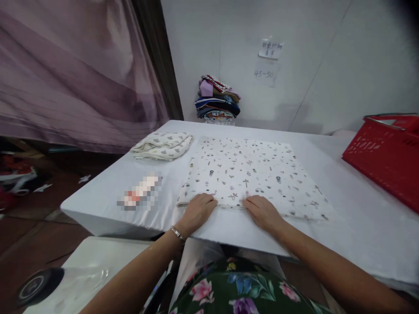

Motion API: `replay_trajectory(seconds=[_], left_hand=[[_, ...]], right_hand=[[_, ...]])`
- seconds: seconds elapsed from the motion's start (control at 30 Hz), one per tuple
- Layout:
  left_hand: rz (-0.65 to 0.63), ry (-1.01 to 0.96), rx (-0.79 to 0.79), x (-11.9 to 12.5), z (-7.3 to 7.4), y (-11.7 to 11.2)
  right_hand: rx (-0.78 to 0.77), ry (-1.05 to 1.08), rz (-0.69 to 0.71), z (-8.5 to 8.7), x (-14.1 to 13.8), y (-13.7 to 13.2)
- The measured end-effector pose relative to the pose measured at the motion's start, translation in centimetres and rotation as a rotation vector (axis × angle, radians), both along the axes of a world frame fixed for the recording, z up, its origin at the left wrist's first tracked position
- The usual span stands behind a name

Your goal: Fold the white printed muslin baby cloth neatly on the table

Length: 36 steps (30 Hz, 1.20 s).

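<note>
Head: left grip, right grip on flat cloth.

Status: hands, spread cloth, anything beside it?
Left hand and right hand: both on spread cloth, near edge. Cloth flat on white table. Left: folded cloth, blurred-out item. Right: red basket.

Left of the printed cloth, an object is pixelated beyond identification. Right of the cloth, the red basket is cut off by the frame edge. Beyond the cloth, the upper wall note bears blurred handwriting.
</note>
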<state>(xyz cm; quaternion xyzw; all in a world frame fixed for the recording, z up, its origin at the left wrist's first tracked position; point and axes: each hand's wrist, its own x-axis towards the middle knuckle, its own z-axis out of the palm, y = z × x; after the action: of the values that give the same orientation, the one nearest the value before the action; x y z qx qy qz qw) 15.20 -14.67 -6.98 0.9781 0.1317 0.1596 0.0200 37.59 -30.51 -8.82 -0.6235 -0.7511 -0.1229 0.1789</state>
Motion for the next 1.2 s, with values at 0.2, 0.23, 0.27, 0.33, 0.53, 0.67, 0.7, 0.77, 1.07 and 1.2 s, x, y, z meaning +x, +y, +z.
replay_trajectory(seconds=[0.2,0.23,0.27,0.33,0.53,0.67,0.7,0.77,1.07,1.2], left_hand=[[-0.015,0.002,-0.056,-0.1,0.5,0.1],[-0.019,0.002,-0.065,-0.1,0.6,0.1],[-0.022,0.002,-0.072,-0.1,0.7,0.2],[-0.027,-0.002,-0.088,0.0,0.8,0.3],[0.009,-0.019,-0.107,0.1,0.8,0.6],[0.004,-0.024,-0.122,0.1,0.6,0.7],[0.005,-0.024,-0.119,0.1,0.6,0.7],[0.005,-0.019,-0.104,0.1,0.6,0.7],[-0.008,0.014,-0.047,0.5,0.8,0.7],[-0.018,0.019,0.014,0.5,0.9,0.6]], right_hand=[[-0.011,0.018,-0.021,0.0,2.0,-2.2],[-0.011,0.035,-0.031,0.1,2.1,-2.2],[-0.005,0.061,-0.041,0.3,2.1,-2.2],[0.008,0.13,-0.067,0.6,2.0,-1.9],[-0.125,0.227,-0.037,1.3,2.1,-1.4],[-0.177,0.256,-0.019,1.2,2.5,-1.3],[-0.187,0.261,-0.016,1.2,2.6,-1.3],[-0.207,0.265,-0.017,1.3,2.5,-1.2],[-0.188,0.173,-0.077,1.9,2.0,-0.6],[-0.1,-0.024,-0.104,1.2,2.1,-0.5]])
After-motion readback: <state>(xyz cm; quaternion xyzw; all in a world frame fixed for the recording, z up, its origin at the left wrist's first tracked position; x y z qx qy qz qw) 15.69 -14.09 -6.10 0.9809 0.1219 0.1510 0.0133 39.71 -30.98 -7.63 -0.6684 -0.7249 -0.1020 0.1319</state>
